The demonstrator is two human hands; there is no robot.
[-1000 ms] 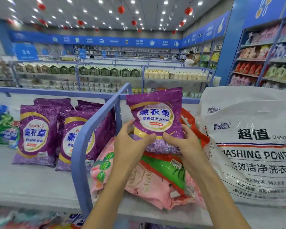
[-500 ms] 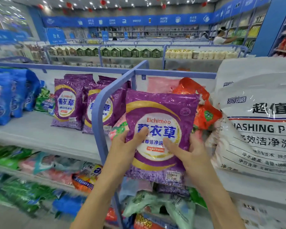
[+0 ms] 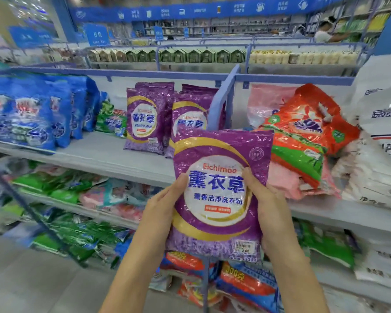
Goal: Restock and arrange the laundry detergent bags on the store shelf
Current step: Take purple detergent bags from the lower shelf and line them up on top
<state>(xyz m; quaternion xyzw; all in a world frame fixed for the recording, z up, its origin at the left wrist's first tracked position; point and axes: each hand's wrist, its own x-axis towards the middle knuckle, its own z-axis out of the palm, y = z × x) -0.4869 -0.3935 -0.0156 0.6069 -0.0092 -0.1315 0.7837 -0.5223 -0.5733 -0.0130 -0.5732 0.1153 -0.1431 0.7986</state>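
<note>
One purple lavender detergent bag, upright, long axis vertical, gripped at both side edges by left hand and right hand. Matching purple bags stand on the shelf beyond, leftward; left hand nearer.

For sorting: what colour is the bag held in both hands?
Purple plastic detergent bag, gold swirls; head view.

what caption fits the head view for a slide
Left hand and right hand hold a purple detergent bag upright near matching bags on the shelf.
</note>
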